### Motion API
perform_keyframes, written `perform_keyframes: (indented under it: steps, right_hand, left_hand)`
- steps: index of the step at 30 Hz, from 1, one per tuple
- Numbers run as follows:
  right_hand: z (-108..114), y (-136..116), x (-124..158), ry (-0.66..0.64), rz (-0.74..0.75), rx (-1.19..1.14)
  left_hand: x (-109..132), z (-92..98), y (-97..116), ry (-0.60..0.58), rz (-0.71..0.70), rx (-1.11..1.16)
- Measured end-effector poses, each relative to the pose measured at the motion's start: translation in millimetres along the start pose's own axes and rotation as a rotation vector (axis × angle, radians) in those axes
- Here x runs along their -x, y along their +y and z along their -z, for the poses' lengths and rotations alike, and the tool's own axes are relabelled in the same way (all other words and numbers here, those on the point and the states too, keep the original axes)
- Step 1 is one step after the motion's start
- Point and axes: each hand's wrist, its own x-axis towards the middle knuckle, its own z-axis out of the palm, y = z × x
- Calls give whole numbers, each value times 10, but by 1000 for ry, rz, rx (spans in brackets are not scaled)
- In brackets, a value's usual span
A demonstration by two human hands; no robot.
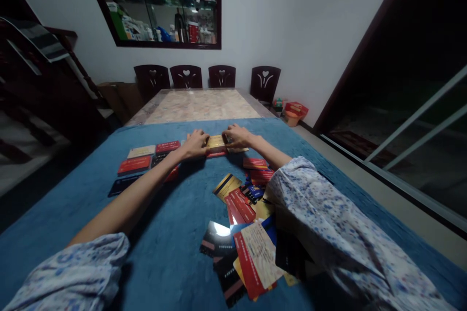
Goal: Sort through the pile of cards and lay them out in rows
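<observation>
Both hands are far out over the tabletop (197, 104), arms at full stretch. The left hand (195, 144) and the right hand (238, 137) each close their fingertips on one short end of a gold card (216, 142). The card sits between them, low on the blue cloth (171, 248); I cannot tell whether it already rests flat or hangs just above.

Left of the left hand runs a row of cards (141, 151), laid face up side by side, with a second row (134, 165) just nearer the person. A loose pile (241, 201) lies behind the right hand, beside and partly under the right forearm and its sleeve (328, 233).

To my eye the work is squaring the gold card with that row. It would go best with a light hold at the very ends, so that neither hand hides the long edges, which can then be read against the neighbouring cards. Pressing down evenly from both sides should keep the card from skewing, since soft cloth tends to drag on one corner. The right forearm and sleeve want lifting a little, because a sweep there could scatter the pile.
</observation>
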Motion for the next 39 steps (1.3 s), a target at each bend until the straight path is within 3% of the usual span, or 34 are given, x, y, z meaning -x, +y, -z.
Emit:
perform_keyframes:
  steps: [19, 25, 39]
  right_hand:
    - [-149, 58, -509, -67, -22, 34]
    - [-180, 74, -545, -86, 41, 9]
    - [-161, 75, -556, -133, 9, 1]
  left_hand:
    - [-294, -108, -136, -133, 133, -45]
    - [-355, -105, -129, -208, 155, -50]
    - [-393, -80, -113, -253, 180, -78]
